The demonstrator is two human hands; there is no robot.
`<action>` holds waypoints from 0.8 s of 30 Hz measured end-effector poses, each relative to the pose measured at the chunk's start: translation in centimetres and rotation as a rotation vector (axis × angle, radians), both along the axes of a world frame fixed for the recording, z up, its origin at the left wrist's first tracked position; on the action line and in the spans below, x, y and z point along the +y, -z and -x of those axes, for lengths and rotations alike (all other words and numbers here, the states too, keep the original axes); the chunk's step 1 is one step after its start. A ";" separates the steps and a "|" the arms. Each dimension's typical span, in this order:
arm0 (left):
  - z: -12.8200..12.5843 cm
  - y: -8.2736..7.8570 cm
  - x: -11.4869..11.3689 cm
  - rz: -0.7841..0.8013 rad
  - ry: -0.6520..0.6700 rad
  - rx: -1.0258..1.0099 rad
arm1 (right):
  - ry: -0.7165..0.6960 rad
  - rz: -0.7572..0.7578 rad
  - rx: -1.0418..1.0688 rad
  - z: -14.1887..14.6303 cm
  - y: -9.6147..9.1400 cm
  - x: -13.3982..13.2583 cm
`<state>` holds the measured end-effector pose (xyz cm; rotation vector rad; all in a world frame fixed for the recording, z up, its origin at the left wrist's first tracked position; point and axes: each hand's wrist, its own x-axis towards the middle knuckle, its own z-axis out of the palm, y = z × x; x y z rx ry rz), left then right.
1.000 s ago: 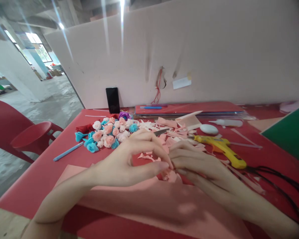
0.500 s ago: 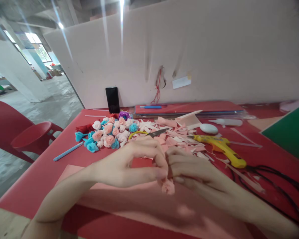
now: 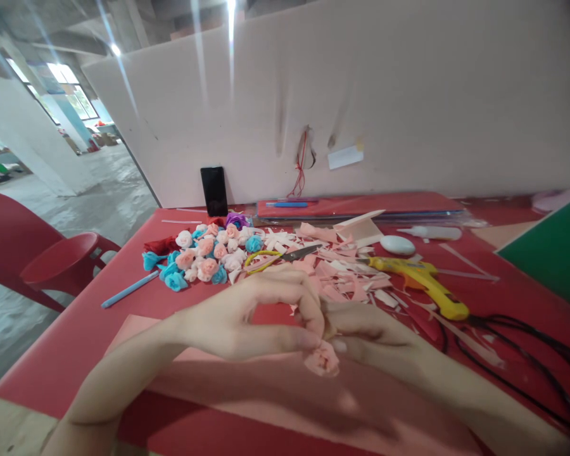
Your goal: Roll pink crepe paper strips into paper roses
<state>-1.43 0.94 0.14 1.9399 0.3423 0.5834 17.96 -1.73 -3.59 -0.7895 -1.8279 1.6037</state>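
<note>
My left hand and my right hand meet above a pink paper sheet near the front of the red table. Both pinch a small rolled pink paper rose between thumb and fingertips. The fingers of each hand are curled closed around it. Behind the hands lies a heap of pink paper scraps.
A cluster of finished paper roses in pink, white and blue sits at the left. Yellow-handled scissors, a yellow glue gun with black cable, a white glue bottle, a blue pen, a black phone and a red chair are around.
Both hands have drawn slightly toward me and lifted off the scraps. The pink paper has been rolled tighter into a rose shape, and the scissors behind the left hand have come into view.
</note>
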 end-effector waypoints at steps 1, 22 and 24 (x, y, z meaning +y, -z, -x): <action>0.0 0.0 0.0 0.016 -0.002 0.006 | -0.012 0.039 0.029 0.1 0.1 0.0; -0.3 0.7 0.1 0.285 -0.162 -0.010 | 0.009 0.112 0.183 0.0 1.3 0.9; -0.4 0.8 0.2 0.222 -0.250 -0.049 | 0.034 0.145 0.226 0.1 1.6 0.9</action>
